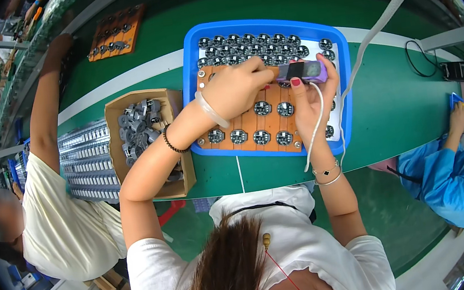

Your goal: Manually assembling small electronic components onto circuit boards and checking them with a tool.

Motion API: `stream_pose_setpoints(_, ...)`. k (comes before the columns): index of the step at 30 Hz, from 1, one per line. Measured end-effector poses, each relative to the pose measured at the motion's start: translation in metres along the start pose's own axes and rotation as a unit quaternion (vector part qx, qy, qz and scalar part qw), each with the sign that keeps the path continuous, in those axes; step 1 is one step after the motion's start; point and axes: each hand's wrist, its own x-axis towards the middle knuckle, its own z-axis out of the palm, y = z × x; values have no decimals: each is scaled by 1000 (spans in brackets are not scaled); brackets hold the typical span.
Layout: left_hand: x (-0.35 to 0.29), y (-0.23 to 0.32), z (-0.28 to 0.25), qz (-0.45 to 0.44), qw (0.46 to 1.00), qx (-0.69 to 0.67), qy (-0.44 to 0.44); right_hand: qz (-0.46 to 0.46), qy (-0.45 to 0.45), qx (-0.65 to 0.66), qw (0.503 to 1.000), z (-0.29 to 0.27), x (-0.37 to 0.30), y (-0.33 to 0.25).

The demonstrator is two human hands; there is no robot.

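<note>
Trailing over the blue tray's [264, 24] near rim, a white cord [317, 126] appears to lead up to a purple handheld device [311, 69]; inside the tray lies an orange fixture board [247, 125] bearing round circuit boards [263, 108]; above the tray, the right hand [311, 93] wraps thumb and fingers around the device; the left hand's [237, 90] bent fingers bunch together beside it, though I cannot tell what they pinch; the step seems to be working with the device over the board; the next move probably calls for a steady grip and slack cord; more circuit boards line the tray's far side.

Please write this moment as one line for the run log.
left hand: fingers bent beside purple device, hold unclear | right hand: holding device | orange board: in blue tray, round parts on it | box: left of tray
</note>
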Motion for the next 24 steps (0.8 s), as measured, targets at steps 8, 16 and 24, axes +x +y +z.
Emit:
stream_pose_setpoints(8, -1, 13, -6, 19, 999, 8, 30, 14, 0, 30, 999, -2, 1, -4)
stream_pose_setpoints(16, 2, 19, -25, 8, 994, -98, 54, -44, -111, -12, 993, -17, 3, -8)
stream_pose_setpoints(24, 4, 27, -28, 27, 987, -137, 75, -78, -136, -39, 987, -23, 6, -15)
